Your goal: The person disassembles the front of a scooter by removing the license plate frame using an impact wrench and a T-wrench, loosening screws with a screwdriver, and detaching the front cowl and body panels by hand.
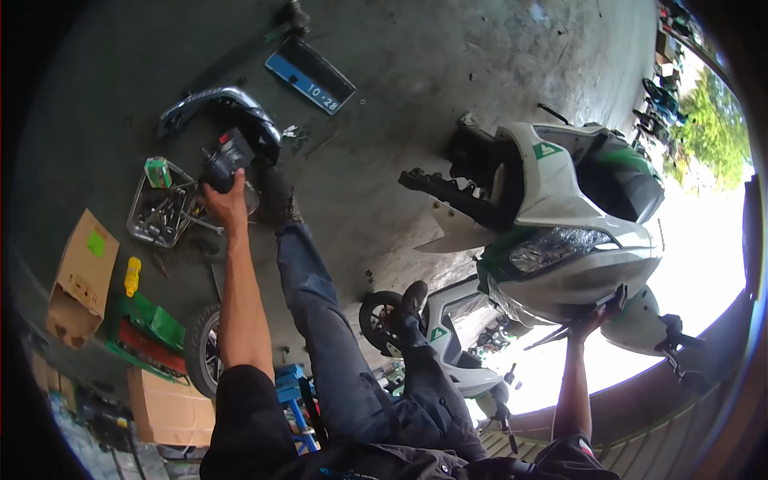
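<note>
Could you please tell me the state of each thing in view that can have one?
Left hand: closed around the power tool.
Power tool: held; running or not, cannot tell.
Right hand: at the edge of the scooter; grip unclear.
Blue number plate: lying on the ground, digits up.
Metal tray: holding loose metal items.
Cardboard box with green label: appears open at one end.

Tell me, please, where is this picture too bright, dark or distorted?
Head view: daylight glare washes out the area behind the large white-and-green scooter; corners fall to black; wide-angle curvature bends the edges; the black tool in the left hand sits in dimmer light.
</note>
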A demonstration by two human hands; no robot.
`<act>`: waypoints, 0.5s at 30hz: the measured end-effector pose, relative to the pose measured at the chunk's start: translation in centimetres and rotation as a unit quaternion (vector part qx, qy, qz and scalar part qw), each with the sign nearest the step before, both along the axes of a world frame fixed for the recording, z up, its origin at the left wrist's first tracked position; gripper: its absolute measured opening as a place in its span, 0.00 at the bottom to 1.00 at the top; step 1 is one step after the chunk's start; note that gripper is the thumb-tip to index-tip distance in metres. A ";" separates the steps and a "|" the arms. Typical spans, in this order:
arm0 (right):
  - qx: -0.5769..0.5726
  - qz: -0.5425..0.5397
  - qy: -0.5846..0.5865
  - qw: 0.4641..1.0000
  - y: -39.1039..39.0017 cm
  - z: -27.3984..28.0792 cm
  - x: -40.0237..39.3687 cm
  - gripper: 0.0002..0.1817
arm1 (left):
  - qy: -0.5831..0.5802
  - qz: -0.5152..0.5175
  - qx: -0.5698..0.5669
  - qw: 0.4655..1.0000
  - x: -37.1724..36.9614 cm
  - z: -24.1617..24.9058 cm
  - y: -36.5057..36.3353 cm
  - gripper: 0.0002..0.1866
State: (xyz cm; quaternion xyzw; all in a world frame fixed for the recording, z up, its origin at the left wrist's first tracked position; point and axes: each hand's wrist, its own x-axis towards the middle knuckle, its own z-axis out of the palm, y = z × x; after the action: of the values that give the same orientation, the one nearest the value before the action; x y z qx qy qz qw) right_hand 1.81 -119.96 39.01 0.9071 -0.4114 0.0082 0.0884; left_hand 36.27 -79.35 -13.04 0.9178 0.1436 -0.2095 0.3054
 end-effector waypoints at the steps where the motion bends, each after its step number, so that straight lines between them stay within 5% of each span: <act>1: -0.001 -0.005 -0.007 1.000 -0.2 -0.1 -0.1 0.39 | 0.012 0.004 -0.003 1.000 0.3 0.2 0.1 0.43; 9: -0.031 -0.096 -0.053 0.993 0.3 -0.7 0.2 0.32 | -0.004 -0.049 -0.067 0.997 0.6 8.1 1.7 0.40; 11: -0.043 -0.036 0.002 0.998 0.3 0.0 0.4 0.27 | -0.017 -0.095 -0.058 0.994 0.1 12.6 2.1 0.40; 15: -0.024 -0.022 -0.096 0.995 3.8 1.7 2.4 0.33 | 0.024 -0.190 -0.089 0.977 -0.4 24.5 2.2 0.39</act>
State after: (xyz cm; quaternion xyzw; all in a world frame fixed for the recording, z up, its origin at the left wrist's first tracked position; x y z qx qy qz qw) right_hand 4.24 -116.17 40.66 0.8905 -0.4376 0.1030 0.0703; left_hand 35.86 -77.18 11.43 0.8921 -0.0455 -0.2974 0.3371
